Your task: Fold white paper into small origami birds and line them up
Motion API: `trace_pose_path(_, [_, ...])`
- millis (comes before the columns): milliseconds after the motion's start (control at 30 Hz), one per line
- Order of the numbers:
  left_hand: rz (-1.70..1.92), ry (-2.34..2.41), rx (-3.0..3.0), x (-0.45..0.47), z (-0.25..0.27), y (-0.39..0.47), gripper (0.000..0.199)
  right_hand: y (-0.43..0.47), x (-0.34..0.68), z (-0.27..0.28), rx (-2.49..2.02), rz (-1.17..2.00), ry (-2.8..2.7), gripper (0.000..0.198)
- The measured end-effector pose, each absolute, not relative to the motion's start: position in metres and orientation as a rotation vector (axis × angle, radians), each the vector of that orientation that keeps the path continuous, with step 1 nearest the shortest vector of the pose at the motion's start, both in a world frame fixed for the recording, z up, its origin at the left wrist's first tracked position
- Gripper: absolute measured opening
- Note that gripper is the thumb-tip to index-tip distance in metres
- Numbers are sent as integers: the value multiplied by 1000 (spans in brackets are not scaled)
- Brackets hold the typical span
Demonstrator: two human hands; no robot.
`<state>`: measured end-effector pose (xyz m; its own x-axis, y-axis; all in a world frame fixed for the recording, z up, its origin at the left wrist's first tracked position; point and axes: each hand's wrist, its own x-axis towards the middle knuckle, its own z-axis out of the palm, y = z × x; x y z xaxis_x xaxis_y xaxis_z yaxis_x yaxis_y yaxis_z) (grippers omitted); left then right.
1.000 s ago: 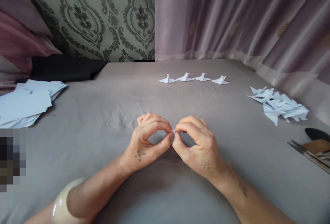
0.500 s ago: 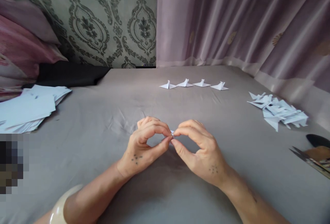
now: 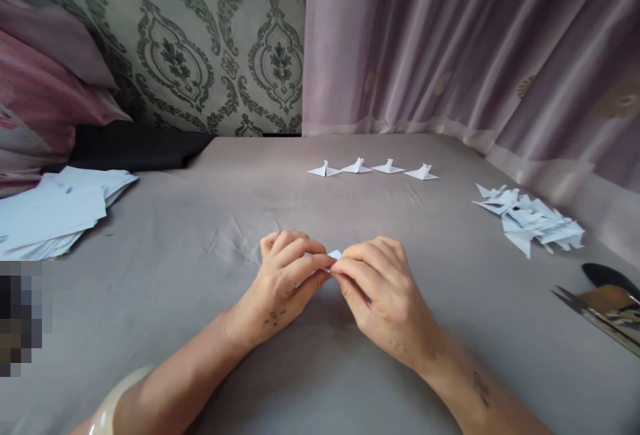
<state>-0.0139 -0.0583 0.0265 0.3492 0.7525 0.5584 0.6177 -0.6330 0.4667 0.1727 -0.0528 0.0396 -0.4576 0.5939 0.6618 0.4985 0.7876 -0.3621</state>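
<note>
A small folded piece of white paper [image 3: 335, 255] is pinched between my two hands, close above the grey cloth. My left hand [image 3: 293, 271] grips it from the left with thumb and fingertips. From the right, my right hand [image 3: 377, 278] pinches it the same way, its fingertips meeting those of the left. Most of the paper is hidden behind the fingers. Farther back, several folded paper birds [image 3: 359, 166] stand in a row on the cloth.
At the left lies a stack of white paper sheets [image 3: 55, 211]. A pile of folded white paper pieces [image 3: 533, 218] sits at the right, with scissors [image 3: 595, 315] nearer me. The grey cloth [image 3: 200, 275] covers the surface; curtains [image 3: 400, 41] hang behind.
My fingers have flattened and drawn in closer around the paper; the rounded gaps between thumbs and forefingers have narrowed. A little more white paper shows above the fingertips. The view has shifted slightly.
</note>
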Motion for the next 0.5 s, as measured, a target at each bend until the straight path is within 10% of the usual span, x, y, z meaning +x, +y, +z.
trace_pose_path(500, [1333, 1073, 960, 4, 25, -59, 13, -58, 166, 39, -958, 301, -1817, 5])
